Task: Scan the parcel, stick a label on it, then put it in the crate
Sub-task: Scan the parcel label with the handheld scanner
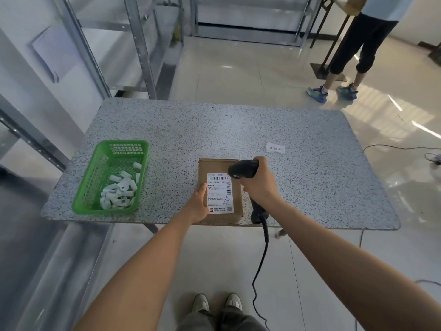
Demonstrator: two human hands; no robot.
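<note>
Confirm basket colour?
Green basket, plastic mesh, seen in the head view.

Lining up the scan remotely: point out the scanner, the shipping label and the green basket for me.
scanner (243,170), head view, on its black head above the parcel.
shipping label (220,194), head view, middle of the white sheet.
green basket (81,197), head view, on its left wall.

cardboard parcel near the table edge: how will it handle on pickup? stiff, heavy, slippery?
The parcel is a flat, low cardboard box, so it probably stays stiff and won't roll or tip. The left hand alone steadies it, hinting it is light. Plain cardboard should grip fairly well; the glossy shipping label may be slicker.
</note>
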